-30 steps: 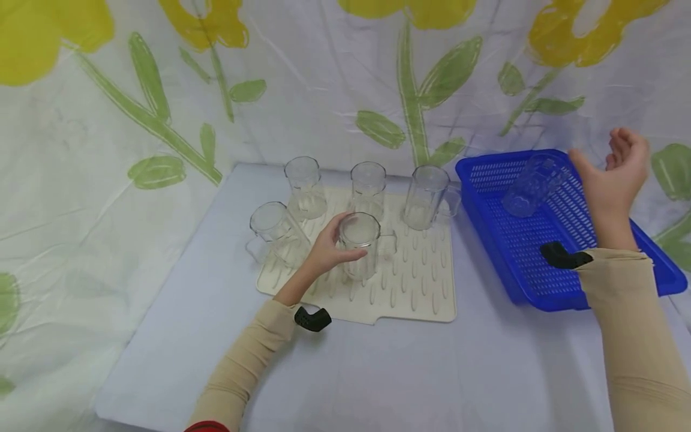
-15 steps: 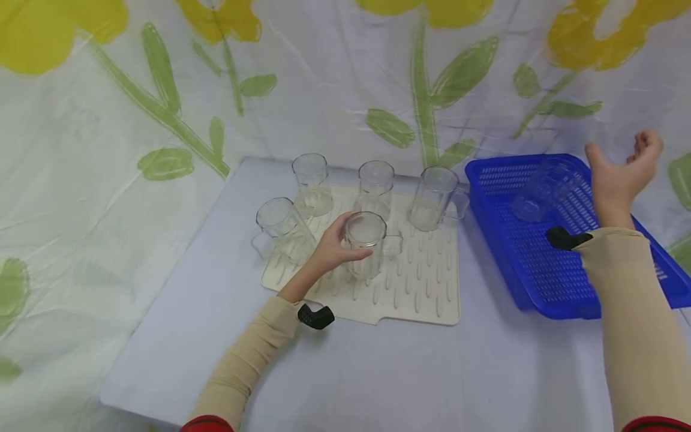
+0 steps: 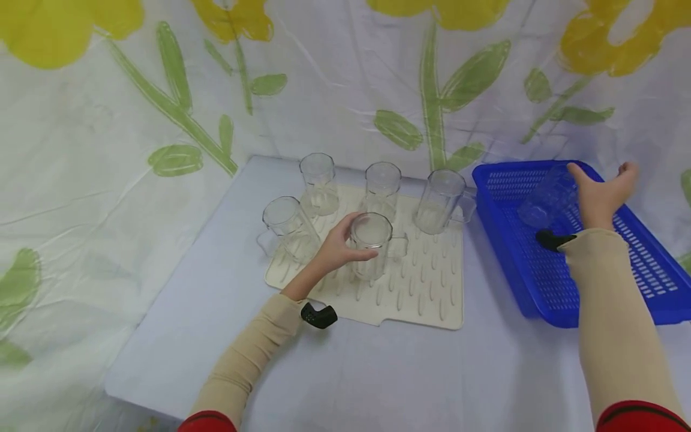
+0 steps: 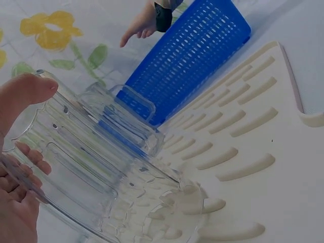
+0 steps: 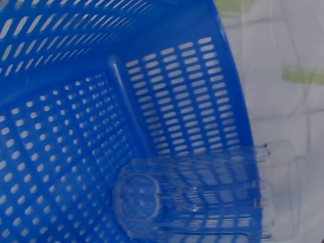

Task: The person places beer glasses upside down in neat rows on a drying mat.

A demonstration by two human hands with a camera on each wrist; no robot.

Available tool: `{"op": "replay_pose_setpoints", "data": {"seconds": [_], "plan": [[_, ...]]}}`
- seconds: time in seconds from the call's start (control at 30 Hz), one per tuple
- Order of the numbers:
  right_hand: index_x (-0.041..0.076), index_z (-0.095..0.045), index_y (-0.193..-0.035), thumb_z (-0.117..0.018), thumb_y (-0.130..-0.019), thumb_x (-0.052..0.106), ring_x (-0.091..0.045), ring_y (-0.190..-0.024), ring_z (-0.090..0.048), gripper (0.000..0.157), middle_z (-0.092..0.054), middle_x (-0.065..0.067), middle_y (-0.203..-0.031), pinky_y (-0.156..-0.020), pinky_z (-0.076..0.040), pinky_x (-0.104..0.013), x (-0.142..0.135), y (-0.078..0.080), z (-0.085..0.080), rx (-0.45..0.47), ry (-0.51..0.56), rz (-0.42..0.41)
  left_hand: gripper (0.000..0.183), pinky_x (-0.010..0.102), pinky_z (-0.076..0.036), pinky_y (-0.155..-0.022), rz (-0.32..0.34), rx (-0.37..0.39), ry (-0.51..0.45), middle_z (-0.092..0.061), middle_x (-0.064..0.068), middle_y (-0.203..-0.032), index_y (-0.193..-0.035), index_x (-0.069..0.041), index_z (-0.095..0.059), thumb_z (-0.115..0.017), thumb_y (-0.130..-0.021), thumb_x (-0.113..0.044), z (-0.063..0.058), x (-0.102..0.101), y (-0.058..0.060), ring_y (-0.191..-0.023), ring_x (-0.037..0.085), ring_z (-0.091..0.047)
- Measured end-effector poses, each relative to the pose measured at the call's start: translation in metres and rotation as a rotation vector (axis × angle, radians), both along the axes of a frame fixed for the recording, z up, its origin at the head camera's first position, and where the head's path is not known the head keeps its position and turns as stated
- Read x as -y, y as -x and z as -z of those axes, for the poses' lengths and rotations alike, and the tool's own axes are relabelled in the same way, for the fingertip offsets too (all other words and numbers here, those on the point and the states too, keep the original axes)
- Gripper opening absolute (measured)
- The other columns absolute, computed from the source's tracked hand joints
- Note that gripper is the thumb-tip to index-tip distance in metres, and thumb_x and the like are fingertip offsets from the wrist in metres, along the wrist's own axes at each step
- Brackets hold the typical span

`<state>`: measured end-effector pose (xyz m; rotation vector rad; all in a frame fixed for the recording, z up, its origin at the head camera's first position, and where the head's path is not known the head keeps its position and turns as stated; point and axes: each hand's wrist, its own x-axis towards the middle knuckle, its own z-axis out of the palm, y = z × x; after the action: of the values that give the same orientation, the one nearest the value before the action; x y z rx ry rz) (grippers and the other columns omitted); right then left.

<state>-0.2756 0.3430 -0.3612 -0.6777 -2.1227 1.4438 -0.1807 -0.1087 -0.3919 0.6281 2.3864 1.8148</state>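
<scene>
My left hand [image 3: 339,247] grips a clear glass mug [image 3: 371,264] round its upper body. The mug stands on the cream ridged drying mat [image 3: 410,309], its handle pointing right; its base shows against the ridges in the left wrist view. My right hand [image 3: 603,195] is over the blue basket [image 3: 504,264], thumb and fingers spread apart, beside the rim of another glass mug [image 3: 546,201]. That mug leans inside the basket, its rim above the basket's edge. In the right wrist view the leaning mug [image 5: 187,195] shows, but the hand does not.
Several more glass mugs stand around the mat: a left one [image 3: 291,231], a back left one [image 3: 320,186], a back middle one [image 3: 383,186] and a back right one [image 3: 438,204] close to the basket. A flower-printed cloth [image 3: 335,90] hangs behind the white table [image 3: 378,372].
My right hand has come down and left, closer to the mug in the basket. The left hand keeps its hold on its mug. The head view has shifted slightly.
</scene>
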Motion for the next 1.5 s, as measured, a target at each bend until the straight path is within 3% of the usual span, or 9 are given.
{"op": "replay_pose_setpoints", "data": {"seconds": [0.33,0.67,0.9,1.07,1.17,1.3,1.4,1.5], "plan": [[0.016,-0.013,-0.141,-0.065,-0.07,0.053,-0.014,-0.13,-0.011,0.096,-0.013,-0.006,-0.145,-0.104,-0.013,-0.026,0.0,-0.006,0.021,0.188,-0.017,-0.018,0.072,0.032,-0.026,-0.1,0.014,0.01,-0.004,-0.04,0.019,-0.13,-0.131,0.005,-0.036,-0.074,-0.069,0.0,0.004,-0.001,0.001,-0.121,0.026,-0.035],[0.012,-0.012,-0.141,-0.066,-0.067,0.056,-0.019,-0.131,-0.012,0.101,-0.013,-0.011,-0.145,-0.104,-0.015,-0.031,0.003,0.003,0.019,0.249,-0.037,-0.052,0.072,0.032,-0.021,-0.102,0.005,0.014,-0.03,-0.037,0.02,-0.133,-0.131,0.006,-0.035,-0.073,-0.071,0.0,0.005,0.003,-0.002,-0.126,0.025,-0.029],[0.003,-0.006,-0.142,-0.059,-0.071,0.061,-0.03,-0.13,-0.007,0.106,-0.009,-0.021,-0.143,-0.103,-0.016,-0.043,0.0,0.002,0.021,0.361,-0.099,-0.178,0.072,0.032,-0.022,-0.102,-0.006,0.006,-0.015,-0.036,0.019,-0.133,-0.131,0.005,-0.035,-0.073,-0.071,0.0,0.004,0.003,-0.002,-0.126,0.025,-0.028],[-0.005,-0.014,-0.137,-0.057,-0.073,0.059,-0.036,-0.122,-0.018,0.1,-0.022,-0.023,-0.131,-0.098,-0.023,-0.047,0.0,0.002,0.023,0.391,-0.147,-0.218,0.072,0.031,-0.023,-0.102,-0.013,0.012,-0.003,-0.036,0.02,-0.133,-0.131,0.005,-0.035,-0.073,-0.07,-0.001,0.005,0.003,-0.002,-0.125,0.026,-0.03],[-0.002,-0.014,-0.138,-0.059,-0.072,0.059,-0.033,-0.12,-0.02,0.1,-0.027,-0.019,-0.125,-0.098,-0.024,-0.045,0.0,0.004,0.024,0.386,-0.136,-0.212,0.072,0.032,-0.023,-0.102,-0.015,0.008,-0.006,-0.037,0.02,-0.132,-0.131,0.006,-0.035,-0.073,-0.07,-0.001,0.005,0.004,-0.001,-0.125,0.026,-0.03],[0.005,-0.008,-0.142,-0.062,-0.071,0.057,-0.028,-0.127,-0.017,0.103,-0.022,-0.018,-0.136,-0.102,-0.021,-0.04,-0.002,0.006,0.021,0.358,-0.11,-0.21,0.072,0.032,-0.023,-0.102,-0.004,-0.005,-0.021,-0.038,0.02,-0.131,-0.131,0.006,-0.035,-0.073,-0.07,0.0,0.005,0.002,0.0,-0.124,0.026,-0.031],[0.003,-0.002,-0.143,-0.061,-0.073,0.055,-0.03,-0.131,-0.008,0.105,-0.008,-0.019,-0.145,-0.104,-0.016,-0.041,-0.003,0.004,0.017,0.369,-0.109,-0.226,0.072,0.033,-0.025,-0.101,0.008,-0.014,-0.026,-0.038,0.021,-0.131,-0.13,0.007,-0.036,-0.073,-0.07,0.001,0.005,0.001,0.0,-0.123,0.027,-0.032],[0.001,-0.004,-0.142,-0.06,-0.073,0.057,-0.031,-0.131,-0.008,0.105,-0.008,-0.019,-0.145,-0.104,-0.016,-0.041,-0.004,0.004,0.015,0.389,-0.115,-0.221,0.071,0.033,-0.026,-0.101,0.011,-0.022,-0.018,-0.038,0.021,-0.131,-0.13,0.007,-0.036,-0.073,-0.07,0.001,0.003,0.0,0.0,-0.123,0.028,-0.032]]}}
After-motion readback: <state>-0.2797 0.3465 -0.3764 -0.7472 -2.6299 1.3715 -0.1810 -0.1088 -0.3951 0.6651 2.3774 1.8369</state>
